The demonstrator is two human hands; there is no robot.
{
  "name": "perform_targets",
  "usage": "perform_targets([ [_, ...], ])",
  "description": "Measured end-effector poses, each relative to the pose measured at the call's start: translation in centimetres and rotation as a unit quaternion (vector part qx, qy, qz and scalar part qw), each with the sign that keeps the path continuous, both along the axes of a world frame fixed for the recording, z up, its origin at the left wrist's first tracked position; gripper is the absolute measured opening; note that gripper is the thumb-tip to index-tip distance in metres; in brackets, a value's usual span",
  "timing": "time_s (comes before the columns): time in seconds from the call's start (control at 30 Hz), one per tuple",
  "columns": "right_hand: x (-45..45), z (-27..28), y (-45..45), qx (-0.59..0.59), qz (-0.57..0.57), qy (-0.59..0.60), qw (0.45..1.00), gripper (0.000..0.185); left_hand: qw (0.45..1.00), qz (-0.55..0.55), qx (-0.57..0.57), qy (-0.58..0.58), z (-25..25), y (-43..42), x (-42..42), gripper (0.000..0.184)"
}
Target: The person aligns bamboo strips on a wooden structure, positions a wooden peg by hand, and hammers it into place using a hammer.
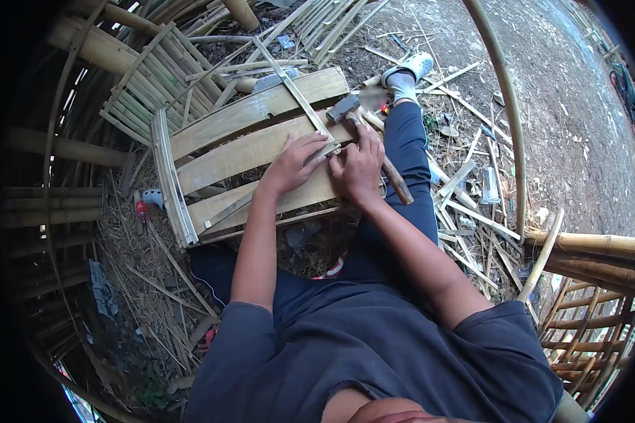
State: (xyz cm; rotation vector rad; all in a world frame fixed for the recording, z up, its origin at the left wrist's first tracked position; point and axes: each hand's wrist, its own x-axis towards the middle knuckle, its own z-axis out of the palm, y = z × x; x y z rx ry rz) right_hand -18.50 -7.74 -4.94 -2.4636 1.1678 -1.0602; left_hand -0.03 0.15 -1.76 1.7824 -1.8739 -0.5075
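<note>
Before me lies a slatted wooden panel, its broad boards running crosswise. A long thin bamboo strip slants over the boards, and a second thin strip meets it near my fingertips. My left hand is closed on the strips close to where they meet, thumb and fingers on either side. Right beside it, my right hand has curled fingers and the thumb near the same joint; anything small between them is hidden. A hammer lies by the right hand, its metal head above and its wooden handle partly covered.
A bamboo slat panel leans at the upper left. Split bamboo pieces lie at the top and along my outstretched leg. A clear plastic cup sits among scraps. Bamboo poles and a woven bamboo frame stand right.
</note>
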Motion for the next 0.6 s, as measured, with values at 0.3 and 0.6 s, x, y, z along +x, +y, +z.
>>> perform_targets([
  [0.3, -0.1, 0.1, 0.0, -0.008, -0.002, -0.006, 1.000, 0.028, 1.000, 0.007, 0.025, 0.009, 1.1, 0.7, -0.1, 0.037],
  [0.6, -0.2, 0.1, 0.1, -0.001, 0.007, -0.008, 1.000, 0.031, 1.000, -0.001, 0.015, 0.006, 1.0, 0.4, -0.1, 0.037],
])
